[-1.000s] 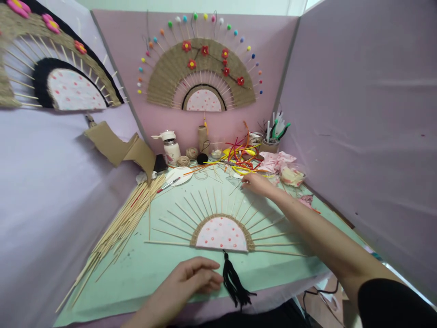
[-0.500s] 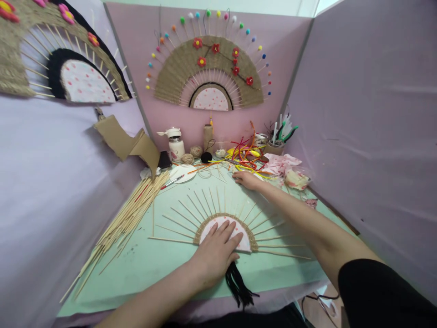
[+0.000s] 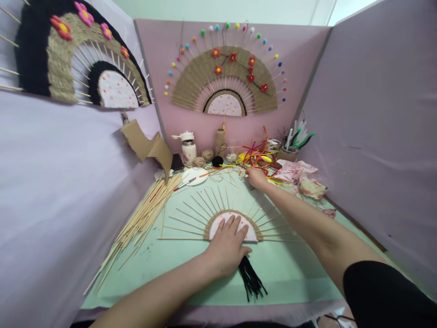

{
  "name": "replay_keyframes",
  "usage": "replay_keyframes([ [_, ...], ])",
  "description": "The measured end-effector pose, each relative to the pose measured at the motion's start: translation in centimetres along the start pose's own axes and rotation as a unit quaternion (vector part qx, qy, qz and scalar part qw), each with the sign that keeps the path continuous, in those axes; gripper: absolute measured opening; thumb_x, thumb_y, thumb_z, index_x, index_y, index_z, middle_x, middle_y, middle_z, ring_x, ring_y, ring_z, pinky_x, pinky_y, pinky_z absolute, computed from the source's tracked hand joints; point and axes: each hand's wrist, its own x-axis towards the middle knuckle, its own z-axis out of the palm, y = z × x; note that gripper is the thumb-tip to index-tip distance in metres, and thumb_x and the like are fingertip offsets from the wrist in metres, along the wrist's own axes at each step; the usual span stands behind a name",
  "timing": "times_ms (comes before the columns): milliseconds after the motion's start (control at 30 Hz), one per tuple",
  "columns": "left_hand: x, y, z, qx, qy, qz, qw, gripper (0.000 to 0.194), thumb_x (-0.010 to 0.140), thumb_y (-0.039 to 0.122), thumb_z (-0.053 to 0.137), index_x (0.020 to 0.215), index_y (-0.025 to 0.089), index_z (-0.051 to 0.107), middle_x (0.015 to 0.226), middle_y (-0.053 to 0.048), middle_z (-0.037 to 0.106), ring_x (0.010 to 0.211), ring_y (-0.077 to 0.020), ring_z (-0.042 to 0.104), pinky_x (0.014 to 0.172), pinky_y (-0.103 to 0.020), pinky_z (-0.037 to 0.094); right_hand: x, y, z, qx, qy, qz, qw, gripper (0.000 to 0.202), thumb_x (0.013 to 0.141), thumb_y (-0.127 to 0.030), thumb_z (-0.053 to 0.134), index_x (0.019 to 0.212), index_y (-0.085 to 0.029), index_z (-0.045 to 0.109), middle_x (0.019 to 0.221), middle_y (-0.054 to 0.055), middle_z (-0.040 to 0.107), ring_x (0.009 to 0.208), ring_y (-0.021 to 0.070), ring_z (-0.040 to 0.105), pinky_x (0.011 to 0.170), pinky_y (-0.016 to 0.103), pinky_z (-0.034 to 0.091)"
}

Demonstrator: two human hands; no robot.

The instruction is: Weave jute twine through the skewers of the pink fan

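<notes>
My left hand [image 3: 228, 246] lies flat with fingers spread on the pink-dotted white centre of a half-round fan frame [image 3: 251, 231]. Woven tan cord rims that centre, and thin wooden sticks [image 3: 191, 212] radiate from it. A black tassel [image 3: 251, 278] hangs out below the left palm. Beyond the fan, my right hand [image 3: 256, 177] reaches to the near edge of a pile of coloured pipe cleaners [image 3: 254, 157]. Its fingers are curled together, and whatever is between them is hidden. A thin grey metal tool [image 3: 240, 165] lies by its fingertips.
Loose wooden sticks [image 3: 143, 214] lie at the left, near a red-handled paintbrush [image 3: 184, 184] on a white disc [image 3: 200, 175]. At the back are a bottle [image 3: 188, 151], twine balls [image 3: 207, 155] and a pot of tools [image 3: 288, 153]. Finished fans [image 3: 225, 77] hang on the walls.
My right hand has moved slightly farther back toward the pipe cleaners, and its fingers have curled in. The left hand stays on the fan. The whole view has shifted.
</notes>
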Motion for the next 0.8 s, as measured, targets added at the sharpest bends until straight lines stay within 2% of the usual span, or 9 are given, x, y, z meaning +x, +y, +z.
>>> replay_keyframes([
  [100, -0.1, 0.1, -0.6, -0.026, -0.012, 0.003, 1.000, 0.061, 0.083, 0.048, 0.042, 0.135, 0.018, 0.032, 0.147, -0.015, 0.020, 0.135, -0.0301, 0.013, 0.107, -0.049, 0.018, -0.5, -0.4, -0.7, 0.021, 0.020, 0.001, 1.000, 0.019, 0.077, -0.016, 0.053, 0.095, -0.016, 0.062, 0.099, 0.012, 0.064, 0.095, 0.0224, 0.056, 0.075, 0.026, 0.039],
  [200, -0.2, -0.3, -1.6, -0.032, -0.012, 0.032, 0.999, 0.061, 0.082, 0.048, 0.045, 0.133, 0.017, 0.035, 0.143, -0.015, 0.029, 0.132, -0.0293, 0.023, 0.105, -0.046, 0.023, -1.5, -1.5, -1.4, 0.056, 0.035, -0.015, 0.998, 0.017, 0.076, -0.019, 0.056, 0.091, -0.017, 0.064, 0.091, 0.009, 0.067, 0.086, 0.0202, 0.060, 0.071, 0.025, 0.040],
  [300, 0.1, -1.0, -2.8, -0.005, 0.018, 0.076, 0.997, 0.047, 0.080, 0.045, 0.049, 0.118, 0.017, 0.050, 0.125, -0.013, 0.048, 0.122, -0.0282, 0.038, 0.098, -0.044, 0.032, -2.5, -2.4, -2.5, 0.094, 0.053, -0.033, 0.994, 0.015, 0.075, -0.021, 0.059, 0.088, -0.019, 0.066, 0.087, 0.005, 0.069, 0.082, 0.0170, 0.061, 0.071, 0.022, 0.040],
  [367, 0.5, -1.7, -3.5, 0.016, 0.040, 0.094, 0.995, 0.034, 0.080, 0.042, 0.049, 0.101, 0.017, 0.057, 0.111, -0.011, 0.055, 0.109, -0.0261, 0.047, 0.092, -0.041, 0.038, -2.8, -2.3, -3.5, 0.114, 0.070, -0.029, 0.991, 0.016, 0.076, -0.022, 0.058, 0.089, -0.019, 0.067, 0.087, 0.004, 0.070, 0.081, 0.0158, 0.062, 0.071, 0.021, 0.041],
  [467, 1.5, -2.8, -3.9, 0.022, 0.058, 0.102, 0.993, 0.026, 0.082, 0.036, 0.047, 0.096, 0.017, 0.058, 0.105, -0.010, 0.057, 0.100, -0.0227, 0.052, 0.085, -0.036, 0.041, -2.7, -0.8, -5.5, 0.127, 0.099, 0.002, 0.987, 0.020, 0.078, -0.022, 0.054, 0.091, -0.016, 0.067, 0.087, 0.005, 0.070, 0.079, 0.0151, 0.062, 0.068, 0.021, 0.042],
  [633, 2.5, -4.2, -3.3, 0.030, 0.114, 0.114, 0.986, 0.025, 0.084, 0.028, 0.044, 0.101, 0.018, 0.058, 0.107, -0.009, 0.059, 0.105, -0.0216, 0.051, 0.088, -0.036, 0.041, -2.2, 3.1, -8.2, 0.116, 0.122, 0.058, 0.984, 0.022, 0.078, -0.022, 0.050, 0.086, -0.013, 0.068, 0.080, 0.005, 0.069, 0.068, 0.0138, 0.058, 0.059, 0.021, 0.039],
  [800, 2.6, -4.8, -2.3, 0.058, 0.187, 0.185, 0.963, 0.023, 0.086, 0.022, 0.039, 0.092, 0.018, 0.061, 0.104, -0.008, 0.061, 0.107, -0.0201, 0.050, 0.092, -0.038, 0.040, -2.6, 5.3, -8.7, 0.076, 0.112, 0.099, 0.986, 0.029, 0.079, -0.033, 0.048, 0.081, -0.011, 0.069, 0.072, 0.005, 0.067, 0.062, 0.0136, 0.055, 0.053, 0.021, 0.035],
])
